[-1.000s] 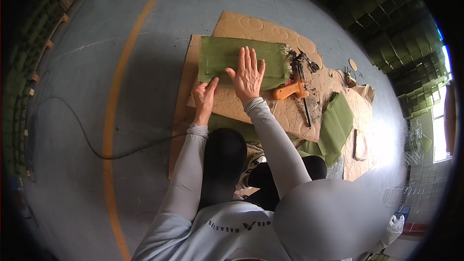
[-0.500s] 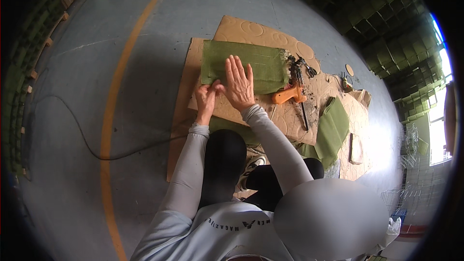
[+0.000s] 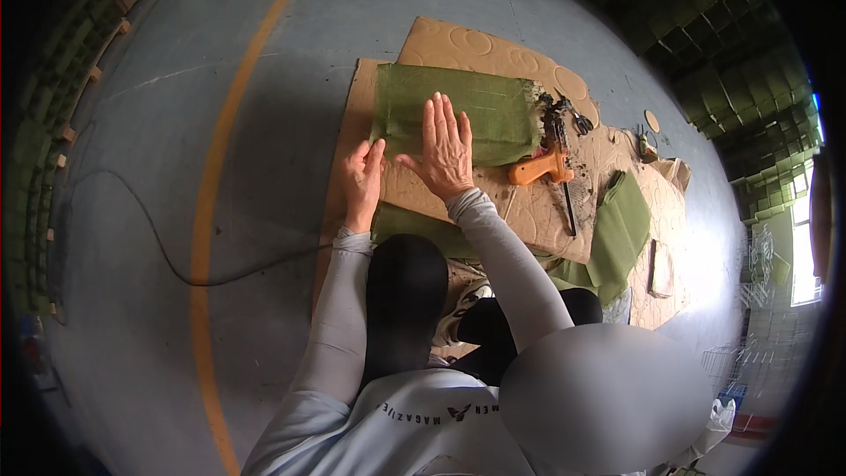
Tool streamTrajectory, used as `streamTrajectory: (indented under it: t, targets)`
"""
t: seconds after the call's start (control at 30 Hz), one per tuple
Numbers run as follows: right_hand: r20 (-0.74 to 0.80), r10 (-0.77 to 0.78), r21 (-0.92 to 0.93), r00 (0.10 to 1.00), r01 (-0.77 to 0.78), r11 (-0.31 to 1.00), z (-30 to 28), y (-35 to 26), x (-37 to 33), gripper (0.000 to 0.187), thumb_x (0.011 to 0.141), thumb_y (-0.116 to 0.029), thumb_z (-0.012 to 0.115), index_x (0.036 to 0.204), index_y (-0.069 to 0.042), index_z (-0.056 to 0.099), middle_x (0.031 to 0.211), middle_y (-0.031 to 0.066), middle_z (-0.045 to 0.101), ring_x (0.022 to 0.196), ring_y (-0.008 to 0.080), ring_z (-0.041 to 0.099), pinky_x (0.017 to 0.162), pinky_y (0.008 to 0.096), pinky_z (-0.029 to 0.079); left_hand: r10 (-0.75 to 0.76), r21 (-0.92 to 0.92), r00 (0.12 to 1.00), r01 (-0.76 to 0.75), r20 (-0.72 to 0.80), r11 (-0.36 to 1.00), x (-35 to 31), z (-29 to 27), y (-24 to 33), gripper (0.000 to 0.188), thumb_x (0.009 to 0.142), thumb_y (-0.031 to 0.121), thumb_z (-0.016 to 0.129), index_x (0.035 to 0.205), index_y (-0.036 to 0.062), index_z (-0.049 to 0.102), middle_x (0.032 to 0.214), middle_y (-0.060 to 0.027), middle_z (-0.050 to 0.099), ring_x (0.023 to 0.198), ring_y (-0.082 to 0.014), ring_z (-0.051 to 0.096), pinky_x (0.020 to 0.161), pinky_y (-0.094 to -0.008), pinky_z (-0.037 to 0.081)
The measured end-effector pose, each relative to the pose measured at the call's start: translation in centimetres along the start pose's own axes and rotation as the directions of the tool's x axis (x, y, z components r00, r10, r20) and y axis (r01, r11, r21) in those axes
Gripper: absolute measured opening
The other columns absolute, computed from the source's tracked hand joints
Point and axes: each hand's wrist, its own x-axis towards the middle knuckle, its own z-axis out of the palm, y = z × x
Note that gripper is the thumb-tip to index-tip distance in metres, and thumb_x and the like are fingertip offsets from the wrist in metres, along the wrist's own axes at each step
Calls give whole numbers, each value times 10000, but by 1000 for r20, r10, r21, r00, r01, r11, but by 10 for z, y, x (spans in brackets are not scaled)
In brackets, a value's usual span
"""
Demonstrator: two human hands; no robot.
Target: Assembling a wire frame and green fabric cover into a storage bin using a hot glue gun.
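Note:
A green fabric piece (image 3: 458, 92), folded flat like a panel or bag, lies on brown cardboard. My right hand (image 3: 445, 148) rests flat on its near side, fingers stretched and thumb out to the left. My left hand (image 3: 363, 178) is by its near left corner with fingers apart; whether a fingertip touches the edge is hard to tell. Beside the fabric's right end lies an orange glue gun (image 3: 534, 167), its dark front end smeared with black residue. Dark-handled scissors (image 3: 582, 123) are just beyond it.
Embossed cardboard sheets (image 3: 480, 42) cover the floor here. More green fabric (image 3: 621, 225) lies to the right, near a small tan block (image 3: 661, 269). A black cable (image 3: 256, 273) runs across the floor at left, over a yellow line (image 3: 216, 176). Green stacks (image 3: 696, 44) rise at far right.
My left hand has drawn back slightly from the fabric's corner, its fingers spreading from a pinch. The right hand stays flat on the fabric. The whole view has shifted a little.

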Motion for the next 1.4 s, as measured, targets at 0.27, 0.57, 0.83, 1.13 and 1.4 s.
streamTrajectory:
  t: [0.27,0.57,0.83,1.13,1.4]
  targets:
    - [-33,0,68,999,2,998,-2,2,-1,1064,773,-736,472,1457,40,220,1521,211,238,1424,332,211,1123,504,195,80,109,997,-79,-5,991,3,3,-11,391,962,225,577,686,-8,425,575,-37,397,568,-93,348,517,-299,330]
    - [-30,-14,53,999,15,998,-3,3,-3,1053,793,-722,467,1451,59,212,1517,221,238,1427,324,211,1126,490,200,25,38,998,-28,52,999,0,-1,-3,366,961,228,583,704,-3,460,615,-13,447,599,-66,391,539,-280,351]
    - [-30,14,-11,999,-14,1000,0,0,-1,1039,787,-680,529,1445,63,219,1514,222,245,1420,339,220,1126,494,205,-21,3,996,21,84,1000,0,1,5,316,960,247,580,769,-4,561,631,5,516,595,-64,442,559,-262,373]
    - [-70,0,127,998,9,992,-3,-7,-3,1061,779,-704,506,1447,67,214,1518,236,227,1426,343,208,1136,520,163,35,-10,998,-35,47,999,3,2,-7,314,951,180,587,703,16,486,601,28,409,592,-43,335,508,-277,288]
    - [-69,10,79,998,-5,997,20,-32,11,988,841,-702,354,1454,59,205,1527,218,220,1438,338,175,1157,478,127,127,-102,990,-120,60,987,4,0,-15,192,903,28,526,714,-6,521,650,-4,492,637,-47,407,554,-247,358]
